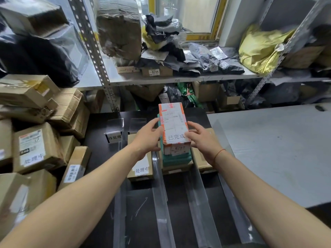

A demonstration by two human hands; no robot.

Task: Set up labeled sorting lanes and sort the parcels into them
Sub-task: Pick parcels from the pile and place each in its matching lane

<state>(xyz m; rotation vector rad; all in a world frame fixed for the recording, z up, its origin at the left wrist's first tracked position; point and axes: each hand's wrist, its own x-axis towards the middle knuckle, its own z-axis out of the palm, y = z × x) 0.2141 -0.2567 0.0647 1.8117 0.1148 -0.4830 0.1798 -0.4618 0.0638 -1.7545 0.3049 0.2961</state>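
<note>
Nearest you, clear plastic dividers run lengthwise down the black table, marking off the lanes. Your left hand curls its fingers around the left side of the white-and-orange parcel, and your right hand presses loosely spread fingers against its right side — the parcel, marked 已完成, sits on top of a green parcel in the third lane. In the lane to its left lies a brown box labelled 处理中. Further back stands a clear sign holder reading 待处理. Behind the table, metal shelving holds bagged parcels — cardboard boxes are piled at the left.
</note>
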